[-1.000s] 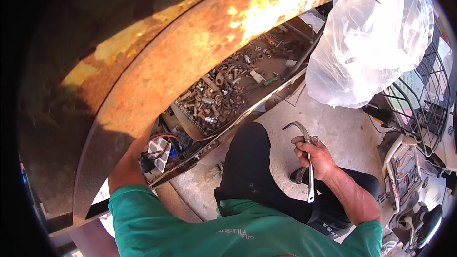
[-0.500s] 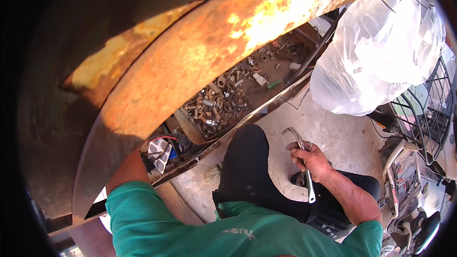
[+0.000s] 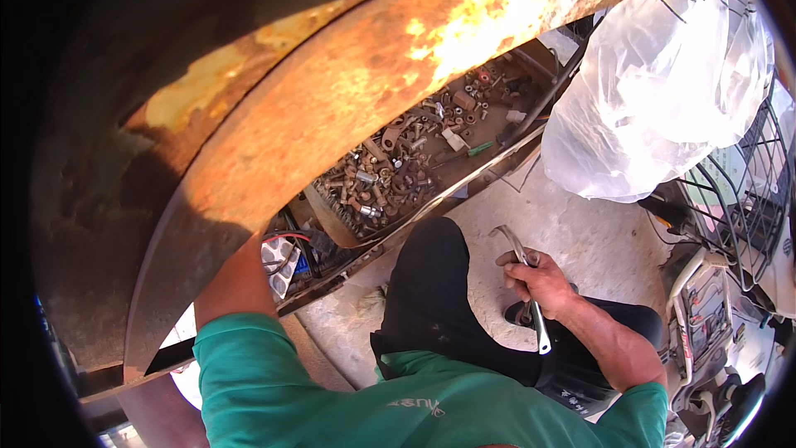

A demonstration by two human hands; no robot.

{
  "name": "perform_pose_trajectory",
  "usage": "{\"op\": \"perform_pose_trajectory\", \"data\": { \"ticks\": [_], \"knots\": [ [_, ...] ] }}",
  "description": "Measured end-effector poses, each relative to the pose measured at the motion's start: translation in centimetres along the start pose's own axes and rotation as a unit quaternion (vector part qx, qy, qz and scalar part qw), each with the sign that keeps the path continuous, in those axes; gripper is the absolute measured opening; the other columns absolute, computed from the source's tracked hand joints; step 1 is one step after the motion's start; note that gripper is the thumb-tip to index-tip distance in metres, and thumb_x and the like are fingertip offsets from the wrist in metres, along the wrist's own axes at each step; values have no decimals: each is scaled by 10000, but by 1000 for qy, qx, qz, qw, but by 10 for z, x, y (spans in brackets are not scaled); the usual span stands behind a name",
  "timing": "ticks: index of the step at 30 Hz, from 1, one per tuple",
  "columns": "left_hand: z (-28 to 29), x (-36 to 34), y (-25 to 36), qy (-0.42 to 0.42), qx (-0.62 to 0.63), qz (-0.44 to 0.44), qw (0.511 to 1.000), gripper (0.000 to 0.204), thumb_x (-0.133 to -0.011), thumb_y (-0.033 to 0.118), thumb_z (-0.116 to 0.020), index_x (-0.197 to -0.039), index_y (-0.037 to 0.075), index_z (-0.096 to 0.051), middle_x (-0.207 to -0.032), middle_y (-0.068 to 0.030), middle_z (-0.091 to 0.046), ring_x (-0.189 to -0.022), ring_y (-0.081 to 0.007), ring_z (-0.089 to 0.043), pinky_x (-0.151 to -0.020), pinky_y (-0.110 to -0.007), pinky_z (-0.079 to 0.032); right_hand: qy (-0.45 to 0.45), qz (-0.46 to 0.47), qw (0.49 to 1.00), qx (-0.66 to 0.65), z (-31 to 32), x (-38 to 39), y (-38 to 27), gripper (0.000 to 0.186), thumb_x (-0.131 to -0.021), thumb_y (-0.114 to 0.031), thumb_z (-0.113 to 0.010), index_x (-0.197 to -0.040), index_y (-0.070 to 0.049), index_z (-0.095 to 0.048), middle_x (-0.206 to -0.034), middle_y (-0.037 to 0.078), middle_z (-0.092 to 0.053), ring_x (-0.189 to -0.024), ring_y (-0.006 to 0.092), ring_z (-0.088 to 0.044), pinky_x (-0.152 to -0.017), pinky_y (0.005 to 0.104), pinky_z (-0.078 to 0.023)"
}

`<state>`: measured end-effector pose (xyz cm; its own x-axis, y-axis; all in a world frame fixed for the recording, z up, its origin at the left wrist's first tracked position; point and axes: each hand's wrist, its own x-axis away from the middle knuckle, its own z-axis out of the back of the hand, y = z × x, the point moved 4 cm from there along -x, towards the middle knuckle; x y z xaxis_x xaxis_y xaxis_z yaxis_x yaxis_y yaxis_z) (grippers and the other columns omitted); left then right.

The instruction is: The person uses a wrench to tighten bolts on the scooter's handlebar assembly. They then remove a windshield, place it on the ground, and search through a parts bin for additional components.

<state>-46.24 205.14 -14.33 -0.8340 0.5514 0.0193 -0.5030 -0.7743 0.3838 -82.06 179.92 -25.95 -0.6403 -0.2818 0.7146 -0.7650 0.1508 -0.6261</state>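
Note:
My right hand point(image 3: 539, 279) is closed around a curved silver metal lever point(image 3: 539, 323) above my right leg. The lever's bent tip points away from me, and its flat end with a hole hangs toward me. My left forearm point(image 3: 240, 282) reaches forward beneath a large rusty curved metal sheet point(image 3: 274, 141), which hides the left hand and whatever it touches. Beyond my knees stands a long metal tray point(image 3: 464, 191) holding a heap of rusty bolts, nuts and sockets point(image 3: 385, 158). A green piece point(image 3: 479, 148) and a white piece point(image 3: 453, 139) lie among them.
In the tray's near-left compartment sit a silver blister pack point(image 3: 280, 264) and a red cable point(image 3: 286, 236). A clear plastic bag point(image 3: 647, 91) hangs at the right, over a black wire basket point(image 3: 746, 199). Light-coloured vehicle parts point(image 3: 705, 307) stand below the basket.
My left forearm has shifted right and farther under the rusty sheet. Some small hardware at the tray's far end has moved. My right hand stays nearly still with the lever.

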Motion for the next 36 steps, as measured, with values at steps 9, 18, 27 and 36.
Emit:
{"op": "perform_pose_trajectory", "data": {
  "ticks": [9, 18, 27, 36],
  "knots": [
    [-33, -20, 37, -44, -120, -25, 992, 558, -1029, 434, -397, -1417, 38, -457, -1524, -211, -355, -1440, -328, -310, -1184, -450, -282, -8, -1, 1000, 28, 2, 2, -1, 214, -926, -119, -612, -1104, -2, -631, -757, 39, -602, -514, 66, -462, -461, 228, -378],
    [-34, 85, 142, -59, -26, -240, 969, 529, -973, 434, -522, -1331, 45, -546, -1457, -192, -420, -1348, -350, -405, -1113, -491, -353, -8, 8, 999, 49, 0, 3, -3, 212, -913, -121, -618, -1093, -10, -640, -737, 33, -607, -513, 59, -469, -463, 227, -391],
    [-14, 103, 138, -56, 102, -274, 955, 246, -822, 137, -732, -1035, 23, -689, -1048, -134, -673, -988, -308, -646, -868, -392, -523, -8, 7, 998, 63, 0, 1, 0, 230, -911, -129, -620, -1107, -12, -644, -742, 31, -612, -509, 62, -474, -465, 232, -399],
    [10, 61, 6, -41, 26, 110, 993, 553, -1021, 426, -465, -1422, 44, -461, -1449, -191, -451, -1343, -311, -451, -1125, -419, -374, -6, 4, 998, 65, 1, 4, -3, 233, -905, -116, -607, -1109, -10, -641, -746, 32, -612, -511, 66, -473, -463, 238, -390]
  ]
}}
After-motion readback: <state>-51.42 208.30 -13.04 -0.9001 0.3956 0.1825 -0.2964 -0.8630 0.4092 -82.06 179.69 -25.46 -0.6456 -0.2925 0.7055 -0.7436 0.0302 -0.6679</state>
